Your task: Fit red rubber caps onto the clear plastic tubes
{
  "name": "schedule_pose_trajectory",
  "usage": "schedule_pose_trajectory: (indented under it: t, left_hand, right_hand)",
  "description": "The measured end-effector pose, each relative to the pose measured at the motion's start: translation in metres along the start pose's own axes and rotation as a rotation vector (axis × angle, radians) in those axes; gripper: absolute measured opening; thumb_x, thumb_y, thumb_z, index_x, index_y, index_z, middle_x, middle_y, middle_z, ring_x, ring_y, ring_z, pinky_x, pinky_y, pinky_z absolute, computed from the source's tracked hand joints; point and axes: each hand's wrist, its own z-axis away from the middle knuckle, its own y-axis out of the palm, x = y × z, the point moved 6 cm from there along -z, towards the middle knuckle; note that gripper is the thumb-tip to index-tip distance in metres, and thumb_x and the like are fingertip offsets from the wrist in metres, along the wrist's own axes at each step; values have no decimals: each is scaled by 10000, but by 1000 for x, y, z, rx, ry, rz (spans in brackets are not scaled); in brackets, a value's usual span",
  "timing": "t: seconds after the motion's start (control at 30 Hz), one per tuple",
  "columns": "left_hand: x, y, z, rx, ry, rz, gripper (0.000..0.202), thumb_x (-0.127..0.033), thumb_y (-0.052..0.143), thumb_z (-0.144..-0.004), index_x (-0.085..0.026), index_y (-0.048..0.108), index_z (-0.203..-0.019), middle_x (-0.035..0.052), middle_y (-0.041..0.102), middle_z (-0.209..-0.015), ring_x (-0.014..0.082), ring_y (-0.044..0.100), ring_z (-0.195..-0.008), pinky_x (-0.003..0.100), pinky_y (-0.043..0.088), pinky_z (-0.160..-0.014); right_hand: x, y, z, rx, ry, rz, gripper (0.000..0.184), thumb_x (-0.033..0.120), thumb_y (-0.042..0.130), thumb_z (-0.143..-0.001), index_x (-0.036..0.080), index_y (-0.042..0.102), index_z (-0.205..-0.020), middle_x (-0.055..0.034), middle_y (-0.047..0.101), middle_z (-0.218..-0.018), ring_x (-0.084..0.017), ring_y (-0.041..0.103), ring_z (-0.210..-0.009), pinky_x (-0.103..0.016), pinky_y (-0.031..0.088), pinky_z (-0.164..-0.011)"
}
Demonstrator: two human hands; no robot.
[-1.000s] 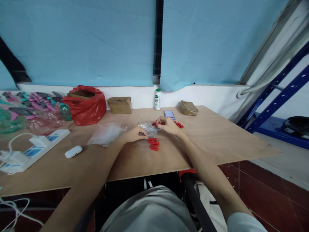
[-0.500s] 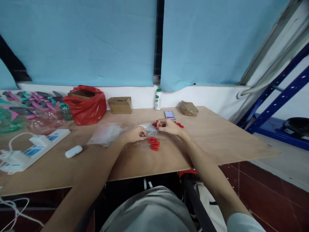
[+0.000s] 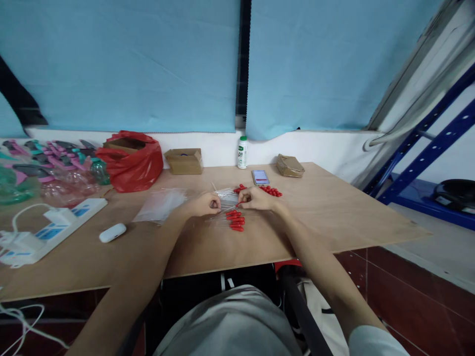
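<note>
My right hand (image 3: pixel 256 198) pinches a small red rubber bulb (image 3: pixel 240 203), with its fingertips closed. To its left, my left hand (image 3: pixel 205 204) is closed in a pinch at the end of a thin clear tube (image 3: pixel 229 208), which runs toward the red bulb. Behind and between the hands lies a pile of thin clear tubes (image 3: pixel 227 195). In front of them rests a group of droppers with red bulbs (image 3: pixel 236 220), their clear stems pointing left. Loose red bulbs (image 3: pixel 273 191) lie beyond my right hand.
Clear plastic bags (image 3: pixel 159 205) lie left of my left hand. A white case (image 3: pixel 113 233) and a power strip (image 3: pixel 55 232) are farther left, near spray bottles (image 3: pixel 70 178) and a red bag (image 3: pixel 135 163). At the back stand cardboard boxes (image 3: pixel 184 161), a white bottle (image 3: pixel 242 153) and a phone (image 3: pixel 260 177).
My right hand has shifted slightly down, and the red bulb at its fingertips shows more clearly. My left hand has drawn slightly left, widening the space between the hands.
</note>
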Motion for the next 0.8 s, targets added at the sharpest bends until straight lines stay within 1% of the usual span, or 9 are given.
schedule_pose_trajectory:
  t: [0.17,0.3,0.4,0.5,0.6,0.63,0.8]
  left_hand:
    - [3,-7,4,9,-33,38,144,-279,696,-743,-176,751,-828,23,698,-753,158,623,-696,241,446,-624]
    - [3,-11,8,31,-109,47,153,-302,699,-762,-184,756,-841,4,684,-679,143,607,-607,236,422,-577]
    - [1,-6,6,45,-131,62,158,-311,713,-763,-177,745,-840,12,698,-697,148,615,-612,241,427,-583]
    - [1,2,1,26,-110,77,176,-317,727,-762,-166,717,-851,20,691,-705,155,614,-638,245,440,-601]
    - [0,10,-5,-6,-37,77,229,-323,722,-785,-167,709,-953,19,691,-759,153,609,-662,251,454,-634]
    - [0,11,-6,-17,-15,64,227,-325,717,-796,-171,713,-961,17,687,-763,152,605,-664,252,451,-637]
    - [2,15,-9,-48,3,-1,170,-342,702,-826,-179,733,-866,19,677,-727,154,590,-646,251,421,-614]
  right_hand:
    - [-8,7,-3,60,9,129,158,277,720,-786,156,745,-885,-7,716,-770,-141,630,-677,-229,437,-619]
    - [-11,8,-2,101,9,118,176,311,719,-796,154,755,-866,-6,714,-756,-136,616,-653,-232,441,-611]
    - [-10,8,0,113,24,98,131,276,709,-772,154,739,-811,1,700,-736,-133,607,-644,-232,435,-601]
    - [-7,6,1,93,31,101,80,229,704,-736,155,717,-764,16,674,-698,-125,585,-626,-231,427,-605]
    - [-6,5,1,80,44,103,50,199,698,-706,156,705,-730,20,668,-682,-122,579,-624,-232,427,-620]
    - [-6,5,1,78,48,104,47,197,699,-698,157,703,-722,21,667,-679,-123,578,-626,-232,425,-621]
    - [-6,3,3,99,105,104,67,229,694,-686,162,689,-688,22,649,-658,-127,569,-628,-230,406,-599]
